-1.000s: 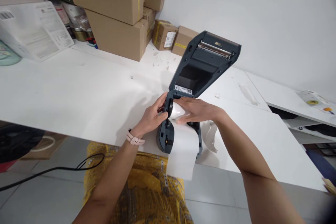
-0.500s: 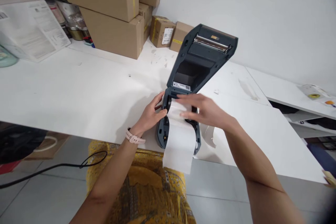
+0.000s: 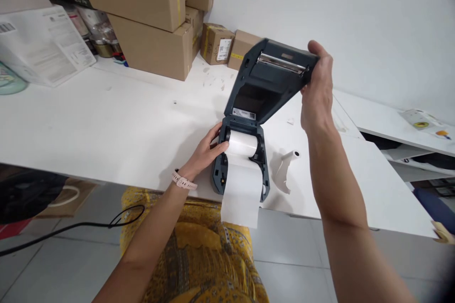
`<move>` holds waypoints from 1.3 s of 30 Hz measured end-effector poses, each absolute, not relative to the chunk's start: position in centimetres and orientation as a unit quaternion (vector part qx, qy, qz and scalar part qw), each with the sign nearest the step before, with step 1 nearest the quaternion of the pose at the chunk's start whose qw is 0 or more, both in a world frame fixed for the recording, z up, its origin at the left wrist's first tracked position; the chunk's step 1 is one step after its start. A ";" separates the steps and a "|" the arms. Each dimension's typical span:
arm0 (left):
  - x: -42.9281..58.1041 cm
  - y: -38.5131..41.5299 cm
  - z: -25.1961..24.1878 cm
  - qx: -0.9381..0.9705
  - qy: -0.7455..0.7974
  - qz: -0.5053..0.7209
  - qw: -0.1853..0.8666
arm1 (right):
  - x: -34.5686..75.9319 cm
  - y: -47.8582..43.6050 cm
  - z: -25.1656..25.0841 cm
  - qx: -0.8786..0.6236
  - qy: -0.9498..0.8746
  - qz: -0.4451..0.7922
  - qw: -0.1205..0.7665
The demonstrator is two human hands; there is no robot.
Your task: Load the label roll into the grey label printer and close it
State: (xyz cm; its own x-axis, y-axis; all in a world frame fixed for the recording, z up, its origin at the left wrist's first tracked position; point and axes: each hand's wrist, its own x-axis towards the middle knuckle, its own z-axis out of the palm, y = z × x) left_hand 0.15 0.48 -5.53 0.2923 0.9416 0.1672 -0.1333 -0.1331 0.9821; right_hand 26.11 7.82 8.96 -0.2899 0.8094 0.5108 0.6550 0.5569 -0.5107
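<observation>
A dark grey label printer [image 3: 220, 175] stands open at the near edge of the white table [image 3: 88, 123]. A white paper roll [image 3: 242, 143] sits in its bay, and a strip of paper [image 3: 241, 199] hangs over the front past the table edge. My left hand [image 3: 206, 151] rests against the printer's left side by the roll, fingers curled on the housing. My right hand [image 3: 317, 90] grips the top right corner of the raised lid [image 3: 270, 80].
Stacked cardboard boxes [image 3: 149, 19] and two small boxes [image 3: 227, 47] stand at the back. A printed sheet [image 3: 46, 45] lies at far left. A curled white scrap [image 3: 286, 168] lies right of the printer. A black cable [image 3: 71, 227] runs over the floor below.
My right hand left the paper roll and rose to the lid's top corner, taking hold of it. The roll now sits down in the bay. My left hand stayed put.
</observation>
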 end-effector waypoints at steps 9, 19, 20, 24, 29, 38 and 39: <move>-0.1 0.5 -5.6 0.450 0.439 0.588 0.509 | 22.3 -9.3 0.1 -0.447 -0.761 0.058 0.465; 2.2 -7.7 -2.0 0.615 0.427 0.497 0.439 | 20.6 -11.7 -8.9 -0.581 -0.689 0.036 0.432; 2.4 -7.8 -2.2 0.608 0.428 0.495 0.449 | 20.7 -11.7 -9.1 -0.578 -0.689 0.041 0.436; 2.9 -7.1 -2.9 0.599 0.415 0.513 0.454 | 20.9 -11.3 -9.1 -0.555 -0.693 0.032 0.459; 2.6 -9.1 -3.6 0.580 0.456 0.516 0.436 | 20.6 -10.9 -8.1 -0.561 -0.704 0.031 0.435; 2.7 -17.3 -5.9 0.464 0.507 0.434 0.583 | 18.9 -10.9 -6.3 -0.466 -0.651 0.055 0.596; 3.0 -17.1 -5.6 0.450 0.503 0.421 0.606 | 18.9 -10.8 -6.3 -0.453 -0.649 0.054 0.609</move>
State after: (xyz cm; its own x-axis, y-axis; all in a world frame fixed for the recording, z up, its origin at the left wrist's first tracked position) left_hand 3.00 -17.08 -5.61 0.1392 0.9628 -0.2315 -0.0576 0.2413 0.9687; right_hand 18.92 -10.83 -6.26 0.1517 0.6533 0.7418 0.5229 0.5838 -0.6211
